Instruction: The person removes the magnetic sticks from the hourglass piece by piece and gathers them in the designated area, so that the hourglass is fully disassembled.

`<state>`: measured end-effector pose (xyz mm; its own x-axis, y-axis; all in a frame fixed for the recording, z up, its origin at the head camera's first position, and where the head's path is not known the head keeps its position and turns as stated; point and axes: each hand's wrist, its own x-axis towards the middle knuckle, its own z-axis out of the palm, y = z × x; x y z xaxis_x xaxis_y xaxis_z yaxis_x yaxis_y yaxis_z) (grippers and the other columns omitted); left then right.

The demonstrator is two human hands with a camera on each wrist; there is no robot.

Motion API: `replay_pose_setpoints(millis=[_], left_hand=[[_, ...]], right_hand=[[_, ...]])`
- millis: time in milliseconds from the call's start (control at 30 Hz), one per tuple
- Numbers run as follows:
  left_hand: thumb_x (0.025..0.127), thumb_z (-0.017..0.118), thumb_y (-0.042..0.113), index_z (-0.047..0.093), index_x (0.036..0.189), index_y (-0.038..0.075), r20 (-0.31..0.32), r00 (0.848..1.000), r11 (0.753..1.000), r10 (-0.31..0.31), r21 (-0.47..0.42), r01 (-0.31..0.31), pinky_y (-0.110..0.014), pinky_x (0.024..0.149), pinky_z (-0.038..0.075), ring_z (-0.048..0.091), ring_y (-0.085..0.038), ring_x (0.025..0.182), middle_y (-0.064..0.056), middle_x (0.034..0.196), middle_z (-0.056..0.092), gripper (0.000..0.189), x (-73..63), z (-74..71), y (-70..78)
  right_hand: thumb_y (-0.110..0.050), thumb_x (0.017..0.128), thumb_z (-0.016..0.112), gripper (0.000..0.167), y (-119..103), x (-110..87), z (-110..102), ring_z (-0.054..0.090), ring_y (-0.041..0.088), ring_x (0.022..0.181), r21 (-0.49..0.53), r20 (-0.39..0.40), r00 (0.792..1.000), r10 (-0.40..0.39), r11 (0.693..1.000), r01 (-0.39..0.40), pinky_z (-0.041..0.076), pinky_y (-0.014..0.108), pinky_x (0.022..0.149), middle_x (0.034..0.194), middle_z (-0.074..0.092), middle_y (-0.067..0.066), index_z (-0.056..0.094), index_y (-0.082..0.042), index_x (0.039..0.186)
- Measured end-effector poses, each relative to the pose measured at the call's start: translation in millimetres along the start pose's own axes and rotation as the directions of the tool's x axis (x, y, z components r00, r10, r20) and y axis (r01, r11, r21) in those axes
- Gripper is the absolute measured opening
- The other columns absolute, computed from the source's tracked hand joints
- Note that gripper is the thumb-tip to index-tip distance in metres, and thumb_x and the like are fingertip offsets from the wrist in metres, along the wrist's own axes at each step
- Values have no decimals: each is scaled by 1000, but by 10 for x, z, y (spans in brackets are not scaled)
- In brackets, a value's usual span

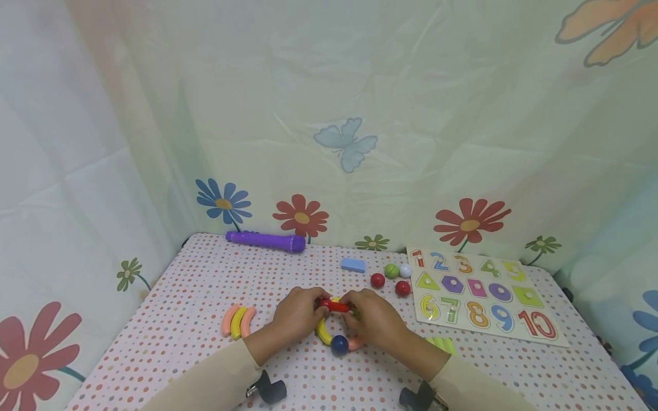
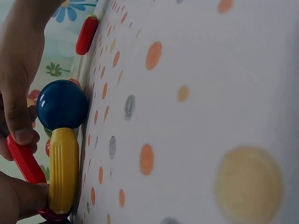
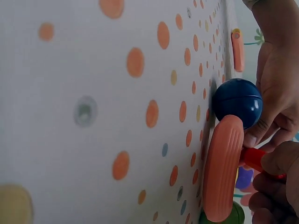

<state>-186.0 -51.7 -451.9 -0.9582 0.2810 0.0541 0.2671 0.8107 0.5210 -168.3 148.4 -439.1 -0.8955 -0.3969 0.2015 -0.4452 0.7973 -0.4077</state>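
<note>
Both hands pinch a short red stick (image 1: 337,306) between them, the left hand (image 1: 297,311) at one end and the right hand (image 1: 374,315) at the other. The stick is above a ring of toy pieces on the dotted cloth. Along the near side of that ring lie a curved yellow stick (image 2: 64,170), a dark blue ball (image 1: 339,345) and a curved pink stick (image 3: 223,168). The yellow and pink sticks meet the blue ball. A green ball (image 3: 236,214) sits at the pink stick's far end. Fingers hide part of the ring's far side.
Curved pink and yellow sticks (image 1: 236,323) lie left of the left hand. A purple toy microphone (image 1: 264,241) and a light blue block (image 1: 353,265) lie farther back. Red balls (image 1: 377,280), a green ball (image 1: 392,270) and a number board (image 1: 483,294) are right; yellow-green sticks (image 1: 443,345) lie by the right sleeve.
</note>
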Motion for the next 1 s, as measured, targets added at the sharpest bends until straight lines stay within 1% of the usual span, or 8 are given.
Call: replay_pose_setpoints(millis=[133,367,500,567,700,767,900,1000], left_hand=[[92,77,23,74,117,20,0,1000,1000,4,4,-4,-26,58,43,51,-11,77,10,85,65,25,3,-3,7],[92,78,24,74,115,19,8,1000,1000,-2,-3,2,-26,60,45,53,-9,78,10,87,67,23,13,-7,19],[92,78,25,74,117,20,11,1000,1000,-11,6,11,-26,59,45,55,-8,79,9,90,69,26,12,4,9],[92,78,26,74,119,21,12,1000,1000,-18,13,18,-26,59,45,56,-9,80,8,92,69,28,14,7,9],[91,79,26,74,120,22,14,1000,1000,-24,14,24,-26,59,45,56,-11,82,6,92,69,30,10,0,13],[91,79,25,74,120,22,15,1000,1000,-25,15,25,-26,59,45,56,-11,82,6,92,69,29,10,-5,15],[92,78,25,73,120,21,21,999,999,-28,15,28,-26,58,46,56,-10,80,6,92,68,29,7,-11,24],[91,79,24,73,120,21,25,999,999,-33,15,33,-25,58,45,55,-9,78,6,91,68,30,2,-15,35]], right_hand=[[-15,86,82,21,-13,-8,-25,60,11,81,13,21,1000,18,1000,-19,53,26,71,90,64,-8,70,-17,103],[-14,81,83,24,-21,-37,-193,57,11,78,72,20,989,144,987,-145,52,29,69,88,63,-7,69,-17,100],[-14,80,84,28,73,-103,-284,56,12,78,54,13,983,183,982,-184,51,30,67,91,64,-5,68,-17,103],[-15,80,84,29,143,-151,-328,56,11,77,31,4,982,191,981,-191,51,29,65,92,65,-5,68,-17,104],[-15,82,83,27,288,-264,-420,56,12,75,-9,-44,984,170,985,-171,48,29,62,92,67,-4,69,-16,105],[-15,83,84,26,353,-327,-479,60,14,79,-32,-65,985,158,987,-160,50,30,64,93,68,-3,70,-16,104],[-15,82,86,28,469,-475,-608,63,19,94,-68,-93,982,162,983,-169,56,38,73,102,69,-1,73,-16,107],[-15,82,86,31,566,-588,-695,63,21,97,-77,-113,978,175,980,-184,57,40,76,105,69,0,73,-15,110]])
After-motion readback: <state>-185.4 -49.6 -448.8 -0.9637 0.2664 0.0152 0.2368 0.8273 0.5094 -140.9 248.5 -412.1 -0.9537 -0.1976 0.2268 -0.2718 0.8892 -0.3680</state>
